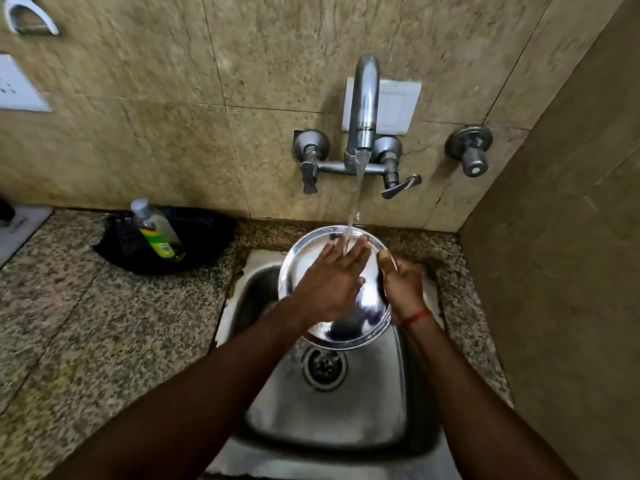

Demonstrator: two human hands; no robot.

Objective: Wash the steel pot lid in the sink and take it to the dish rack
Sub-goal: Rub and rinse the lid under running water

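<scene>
The round steel pot lid [360, 322] is held tilted over the steel sink [332, 407], its far rim under the running water from the tap [363, 109]. My left hand [329, 282] lies flat on the lid's shiny face with fingers spread, fingertips in the stream. My right hand [403, 289] grips the lid's right edge, thumb over the rim. A red thread sits on the right wrist. No dish rack is in view.
A speckled granite counter [86, 323] lies left of the sink, with a black tray [194, 244] holding a dish soap bottle [156, 230]. A tiled wall is behind, a side wall stands close on the right, and a separate valve [471, 150] sticks out.
</scene>
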